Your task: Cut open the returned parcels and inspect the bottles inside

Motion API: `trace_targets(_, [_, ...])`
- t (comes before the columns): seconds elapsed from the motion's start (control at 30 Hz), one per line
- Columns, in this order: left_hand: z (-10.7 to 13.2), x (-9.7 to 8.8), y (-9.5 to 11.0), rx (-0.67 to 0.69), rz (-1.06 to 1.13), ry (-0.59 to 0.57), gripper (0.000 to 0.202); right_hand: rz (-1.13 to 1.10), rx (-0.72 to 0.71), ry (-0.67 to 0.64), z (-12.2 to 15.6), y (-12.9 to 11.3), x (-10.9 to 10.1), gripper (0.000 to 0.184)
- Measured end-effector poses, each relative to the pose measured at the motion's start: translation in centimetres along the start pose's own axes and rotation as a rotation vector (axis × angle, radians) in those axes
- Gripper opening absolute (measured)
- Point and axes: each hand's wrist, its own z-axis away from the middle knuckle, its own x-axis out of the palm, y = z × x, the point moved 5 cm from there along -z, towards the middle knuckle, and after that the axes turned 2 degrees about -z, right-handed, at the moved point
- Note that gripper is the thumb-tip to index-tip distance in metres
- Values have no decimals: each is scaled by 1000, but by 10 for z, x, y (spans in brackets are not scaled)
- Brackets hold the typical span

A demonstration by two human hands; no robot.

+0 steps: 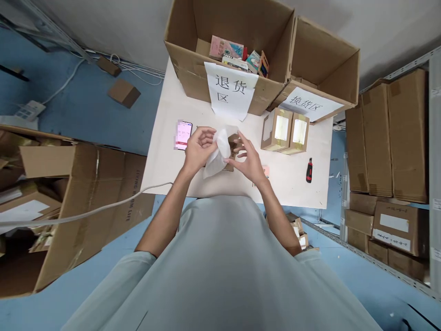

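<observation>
**Head view: both hands on a white sheet, mid-surface**

Left hand (199, 149): fingers curled and closed on the upper part of a white sheet (217, 154), which is soft and crumpled and hangs down between the two hands.

Right hand (248, 161): thumb and forefinger pinch the sheet's right edge. The other fingers are loosely spread over a small brown box (235, 142), which sits behind the sheet and is mostly hidden. Cannot tell whether the box is lifted or resting on the surface (165, 156).

The sheet is at the middle of the surface, toward its near edge, just above it.

Surroundings, read from the hands:
- 10 o'clock, near: phone (183, 135), screen lit, lying flat.
- 2 o'clock, near: two small cartons (285, 130), touching side by side.
- 3 o'clock, apart: red-and-black knife (309, 170), lying flat.
- 12 o'clock, at the far edge: large open carton (186, 64) with assorted packets inside and a paper sign (230, 89) hanging on its front wall.
- 1 o'clock: second open carton (327, 64), also with a sign (310, 105).
</observation>
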Motion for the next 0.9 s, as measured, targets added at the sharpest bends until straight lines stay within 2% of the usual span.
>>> trace_targets(0.13, [-9,-25,-20,-43,-22,1,49,282,37,-143,-31,-4,51,77])
trace_targets(0.23, [-7,-33,-41,-159,-115,-18,38,520,109,-212,-46,2,79,57])
trace_targets(0.3, [-4,-37,-52,-229,-312,-65,24,655,170,-265,-51,8,92,51])
trace_targets(0.37, [0,-38,-59,-251,-600,-157,15,753,215,-327,-53,15,103,45])
trace_targets(0.47, [4,-31,-68,-247,-979,-333,18,828,240,-421,-52,19,115,39])
trace_targets(0.57, [5,-21,-78,-283,-1152,-457,24,844,264,-477,-50,19,120,44])
trace_targets(0.63, [5,-16,-82,-289,-1176,-472,29,814,251,-477,-45,17,116,49])
trace_targets(0.7, [4,-13,-80,-250,-1145,-418,34,736,212,-411,-36,15,104,50])
trace_targets(0.8, [7,-6,-58,-93,-1031,-265,38,551,157,-161,-12,19,65,41])
trace_targets(0.9, [20,23,-23,115,-811,-215,39,419,215,134,25,46,11,36])
